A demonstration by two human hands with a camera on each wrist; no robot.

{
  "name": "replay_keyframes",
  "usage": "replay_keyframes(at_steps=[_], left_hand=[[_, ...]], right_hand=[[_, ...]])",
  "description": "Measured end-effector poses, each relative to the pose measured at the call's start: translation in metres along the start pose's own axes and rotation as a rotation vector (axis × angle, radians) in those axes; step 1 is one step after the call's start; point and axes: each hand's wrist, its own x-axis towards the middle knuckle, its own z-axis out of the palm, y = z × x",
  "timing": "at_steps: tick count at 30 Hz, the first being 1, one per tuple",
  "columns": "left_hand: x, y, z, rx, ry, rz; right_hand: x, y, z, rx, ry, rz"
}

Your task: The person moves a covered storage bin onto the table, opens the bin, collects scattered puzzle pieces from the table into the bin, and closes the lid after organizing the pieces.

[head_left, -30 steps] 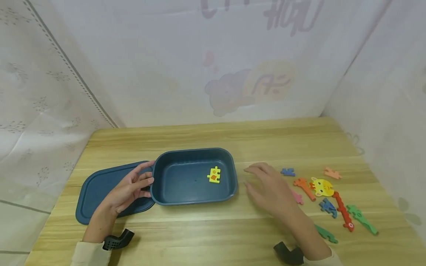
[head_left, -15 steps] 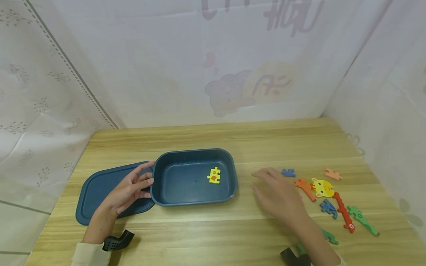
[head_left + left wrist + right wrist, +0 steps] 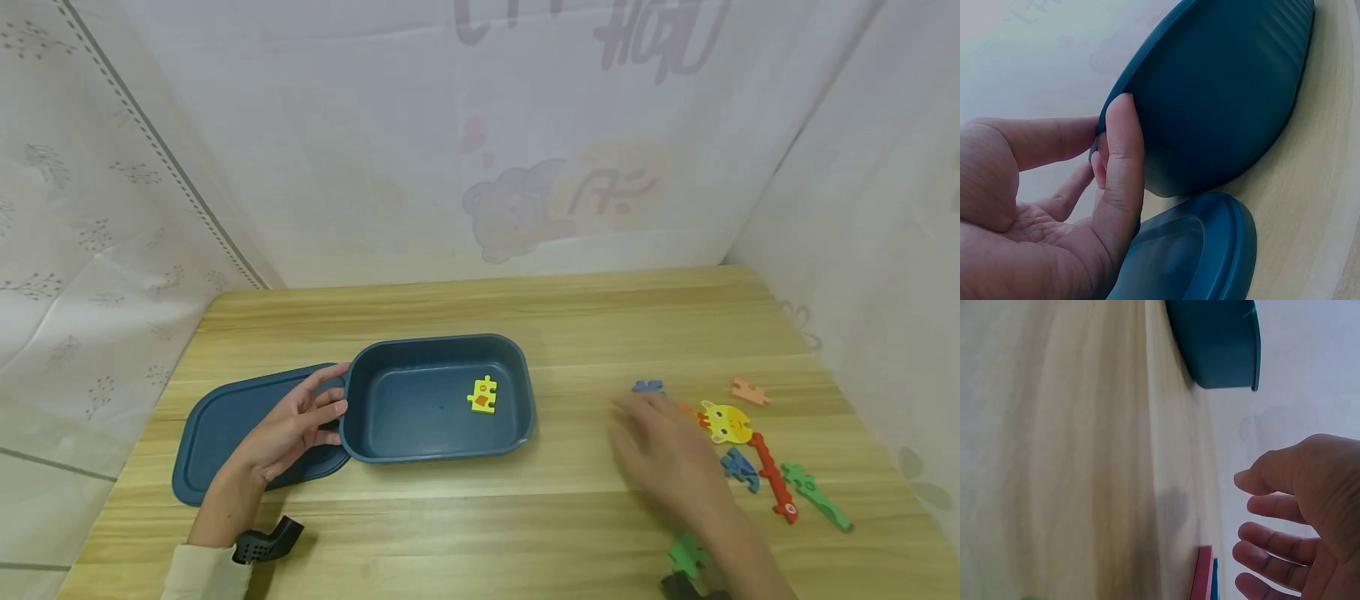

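My left hand (image 3: pixel 288 429) holds the left end of a dark blue plastic box (image 3: pixel 412 421), its thumb and fingers at the rim (image 3: pixel 1102 119). Inside the box, toward the right, lies a yellow puzzle piece (image 3: pixel 483 394) with orange marks. My right hand (image 3: pixel 667 458), blurred, hovers over the left side of some scattered puzzle pieces. Its fingers are loosely bent with nothing between them in the right wrist view. Partly covered by that hand are a blue piece (image 3: pixel 649 386) and an orange one (image 3: pixel 684 407). A pinkish-red piece (image 3: pixel 1202 575) shows below the fingers.
The blue lid (image 3: pixel 225 433) lies left of the box, under my left hand. At right are a yellow giraffe-head piece (image 3: pixel 726 423), a red piece (image 3: pixel 774 479), a dark blue piece (image 3: pixel 741 470), green pieces (image 3: pixel 817 496) (image 3: pixel 686 554) and a peach piece (image 3: pixel 750 391).
My right hand has moved right, away from the box and over the puzzle pieces, covering the pink one. My left hand, the box and the yellow piece inside stay where they were.
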Motion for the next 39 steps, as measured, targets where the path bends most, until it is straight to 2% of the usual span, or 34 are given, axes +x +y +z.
replay_keyframes(at_steps=[7,12,39], left_hand=[[0.0,0.0,-0.001,0.01,0.003,-0.004],[0.0,-0.001,-0.001,0.012,0.004,-0.006],[-0.001,0.001,-0.001,0.004,-0.007,-0.01]], right_hand=[[-0.007,0.009,-0.003,-0.001,-0.061,0.088],[-0.011,0.014,-0.003,-0.004,-0.076,0.117],[-0.014,0.024,0.002,-0.053,-0.101,0.139]])
